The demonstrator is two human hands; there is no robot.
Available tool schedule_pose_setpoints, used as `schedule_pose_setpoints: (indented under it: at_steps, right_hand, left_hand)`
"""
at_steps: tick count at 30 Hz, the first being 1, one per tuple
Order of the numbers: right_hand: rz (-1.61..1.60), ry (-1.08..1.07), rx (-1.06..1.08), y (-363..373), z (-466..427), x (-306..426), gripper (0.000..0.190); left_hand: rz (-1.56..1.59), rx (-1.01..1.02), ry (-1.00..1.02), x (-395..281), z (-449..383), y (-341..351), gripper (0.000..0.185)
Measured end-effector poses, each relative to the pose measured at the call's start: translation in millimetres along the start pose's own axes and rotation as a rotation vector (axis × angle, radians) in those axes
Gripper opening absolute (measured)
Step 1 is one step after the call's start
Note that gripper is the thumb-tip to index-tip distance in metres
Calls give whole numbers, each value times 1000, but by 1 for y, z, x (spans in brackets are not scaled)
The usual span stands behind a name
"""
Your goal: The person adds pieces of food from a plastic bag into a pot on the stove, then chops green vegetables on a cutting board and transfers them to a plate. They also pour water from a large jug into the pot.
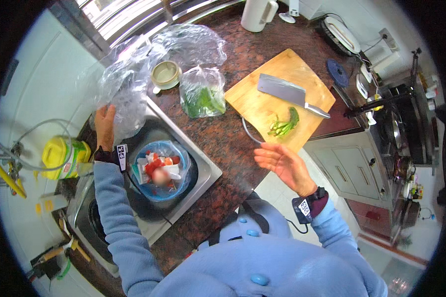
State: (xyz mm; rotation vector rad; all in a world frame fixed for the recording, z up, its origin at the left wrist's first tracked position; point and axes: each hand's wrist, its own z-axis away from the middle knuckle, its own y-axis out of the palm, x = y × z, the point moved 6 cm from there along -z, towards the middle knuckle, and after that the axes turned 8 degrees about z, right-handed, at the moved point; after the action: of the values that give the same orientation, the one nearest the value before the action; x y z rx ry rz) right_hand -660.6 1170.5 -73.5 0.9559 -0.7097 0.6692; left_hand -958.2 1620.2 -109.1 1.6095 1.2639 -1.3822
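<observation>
My left hand [105, 124] is at the near left edge of some crumpled clear plastic bags [128, 85]; whether its fingers grip the plastic cannot be made out. My right hand [284, 167] is raised, palm turned inward and empty, by the near corner of a wooden cutting board [252, 85]. On that board lie a cleaver [282, 89] with a metal handle and a small bunch of cut green stems [284, 125]. Left of the board, a clear bag of leafy greens [203, 99] rests on the counter beside a small ceramic cup [165, 75].
A blue lined basin [187, 163] of scraps sits in the steel sink [208, 167] at left. A yellow jug [59, 157] stands beyond the sink. At the back are a white pitcher [256, 16] and a white-lidded appliance [340, 35]; a blue round mat [337, 72] lies right of the board.
</observation>
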Motion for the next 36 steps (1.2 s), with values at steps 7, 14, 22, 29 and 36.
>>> schedule_pose_setpoints:
  at_steps: [7,14,22,29,36]
  right_hand:
    - [135,97,174,28,-21,-14,47]
    - [132,295,470,119,-57,-40,19]
    - [99,425,704,277,-86,-111,20]
    - [172,269,531,365,-158,-162,35]
    - [291,257,393,386,-207,-175,37]
  left_hand:
    - [114,-224,134,-106,51,-69,45]
    - [271,-763,-197,-177,217,-161,44]
    - [-105,-1042,-182,-123,332,-283,17]
    - [-475,-574,-147,-61,278,-322,32]
    - [800,-500,-566,15,325,-316,22]
